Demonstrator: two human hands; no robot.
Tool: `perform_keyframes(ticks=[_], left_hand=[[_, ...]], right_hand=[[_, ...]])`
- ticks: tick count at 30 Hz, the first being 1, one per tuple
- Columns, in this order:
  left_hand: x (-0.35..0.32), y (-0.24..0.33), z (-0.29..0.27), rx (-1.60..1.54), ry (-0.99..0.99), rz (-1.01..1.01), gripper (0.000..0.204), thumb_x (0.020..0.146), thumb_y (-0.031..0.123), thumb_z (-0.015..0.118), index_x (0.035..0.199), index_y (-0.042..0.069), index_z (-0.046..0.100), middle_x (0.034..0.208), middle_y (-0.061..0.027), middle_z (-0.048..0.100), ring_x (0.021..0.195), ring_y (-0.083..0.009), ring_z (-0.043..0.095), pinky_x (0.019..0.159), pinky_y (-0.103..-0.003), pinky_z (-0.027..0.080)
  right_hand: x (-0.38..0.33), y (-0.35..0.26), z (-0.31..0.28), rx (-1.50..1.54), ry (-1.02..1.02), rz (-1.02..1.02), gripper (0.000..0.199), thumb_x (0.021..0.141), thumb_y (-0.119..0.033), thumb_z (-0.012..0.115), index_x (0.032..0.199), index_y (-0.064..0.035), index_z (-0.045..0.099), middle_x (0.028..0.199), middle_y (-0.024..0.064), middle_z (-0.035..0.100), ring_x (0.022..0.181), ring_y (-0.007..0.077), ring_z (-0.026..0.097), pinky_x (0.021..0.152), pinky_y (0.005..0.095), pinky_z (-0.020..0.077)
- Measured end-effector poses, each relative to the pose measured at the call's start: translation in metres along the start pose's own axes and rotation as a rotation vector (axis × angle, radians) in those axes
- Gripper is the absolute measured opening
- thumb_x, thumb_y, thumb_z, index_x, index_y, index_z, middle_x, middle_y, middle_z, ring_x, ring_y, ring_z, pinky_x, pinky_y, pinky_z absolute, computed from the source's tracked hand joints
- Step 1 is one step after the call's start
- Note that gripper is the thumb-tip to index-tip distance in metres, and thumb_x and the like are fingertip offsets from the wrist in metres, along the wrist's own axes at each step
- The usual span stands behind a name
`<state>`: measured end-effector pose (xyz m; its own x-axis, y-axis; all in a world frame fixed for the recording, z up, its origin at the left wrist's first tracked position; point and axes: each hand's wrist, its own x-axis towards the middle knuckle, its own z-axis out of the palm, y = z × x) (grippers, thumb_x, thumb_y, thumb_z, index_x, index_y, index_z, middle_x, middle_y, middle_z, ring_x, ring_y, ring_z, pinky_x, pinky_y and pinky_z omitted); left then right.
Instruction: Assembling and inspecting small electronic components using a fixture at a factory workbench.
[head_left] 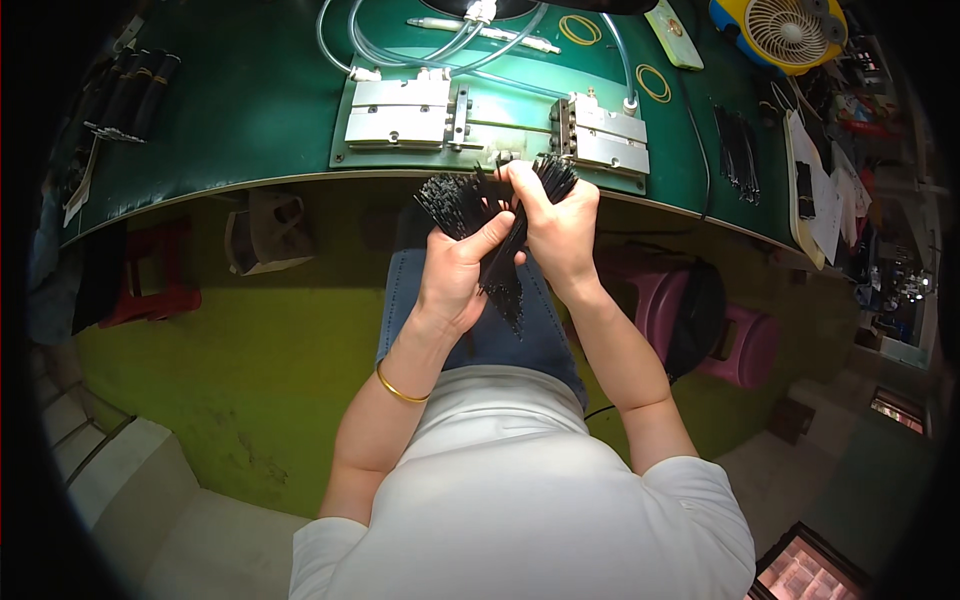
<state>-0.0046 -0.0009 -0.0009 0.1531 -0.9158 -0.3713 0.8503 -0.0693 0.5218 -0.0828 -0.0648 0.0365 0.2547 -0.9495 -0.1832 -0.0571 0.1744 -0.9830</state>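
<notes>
My left hand (pixel 462 265) is closed around a thick bundle of thin black wires (pixel 455 203), whose ends fan out at the upper left. My right hand (pixel 556 225) grips a second cluster of the same black wires (pixel 556 175) on the right. Below my hands the lower ends of the wires come together in a ragged point over my lap. The two clusters cross between my thumbs, and the fingers behind them are partly hidden. Both hands are held just in front of the table's near edge.
A green table (pixel 240 110) carries two metal clamp blocks, the left one (pixel 397 112) and the right one (pixel 612 135), with clear air hoses (pixel 400 57). Wire bundles lie left (pixel 140 95) and right (pixel 737 155). A pen (pixel 485 35), rubber bands (pixel 580 30) and a yellow-blue fan (pixel 785 35) sit further back. A pink stool (pixel 740 345) stands below.
</notes>
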Motion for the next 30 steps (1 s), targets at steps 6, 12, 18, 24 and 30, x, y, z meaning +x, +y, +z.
perform_keyframes(ticks=[6,12,18,24,30], left_hand=[[0.0011,-0.0004,-0.0005,0.001,0.010,-0.024,0.015,0.079,0.003,0.058,0.094,0.001,0.056,0.083,-0.0045,0.059,0.068,-0.0114,0.057,0.054,-0.024,0.050],[0.0015,-0.0014,-0.0005,-0.004,0.021,-0.019,0.015,0.079,0.003,0.058,0.094,0.002,0.056,0.083,-0.0045,0.058,0.068,-0.0116,0.057,0.054,-0.025,0.050],[0.0025,-0.0001,0.0014,-0.003,0.008,-0.016,0.015,0.079,0.003,0.058,0.093,0.001,0.056,0.083,-0.0044,0.058,0.068,-0.0119,0.057,0.054,-0.025,0.050],[0.0012,0.0014,0.0019,-0.037,-0.017,-0.049,0.013,0.080,0.004,0.057,0.093,0.002,0.056,0.083,-0.0051,0.058,0.068,-0.0121,0.057,0.055,-0.025,0.050],[-0.0047,0.0031,0.0011,-0.018,0.001,-0.072,0.011,0.081,0.005,0.055,0.092,0.002,0.055,0.081,-0.0054,0.058,0.067,-0.0122,0.057,0.054,-0.026,0.050]], right_hand=[[0.0011,0.0011,0.0002,-0.001,0.013,-0.027,0.019,0.079,-0.015,0.057,0.072,0.0016,0.064,0.055,-0.0009,0.053,0.045,0.0040,0.045,0.039,0.0192,0.0341],[0.0021,0.0017,-0.0008,-0.026,0.017,-0.043,0.019,0.078,-0.015,0.057,0.072,0.0019,0.064,0.055,-0.0007,0.053,0.047,0.0042,0.046,0.041,0.0193,0.0351],[0.0037,0.0021,-0.0007,0.036,0.010,0.010,0.017,0.077,-0.013,0.058,0.072,0.0029,0.063,0.057,0.0007,0.055,0.048,0.0047,0.048,0.043,0.0194,0.0368],[0.0044,0.0068,-0.0025,0.075,0.004,-0.012,0.017,0.078,-0.012,0.058,0.073,0.0033,0.063,0.058,0.0017,0.057,0.050,0.0052,0.050,0.045,0.0193,0.0387],[-0.0010,0.0075,-0.0003,0.088,-0.033,-0.082,0.020,0.081,-0.015,0.057,0.073,0.0025,0.062,0.055,0.0018,0.056,0.041,0.0049,0.047,0.034,0.0197,0.0341]])
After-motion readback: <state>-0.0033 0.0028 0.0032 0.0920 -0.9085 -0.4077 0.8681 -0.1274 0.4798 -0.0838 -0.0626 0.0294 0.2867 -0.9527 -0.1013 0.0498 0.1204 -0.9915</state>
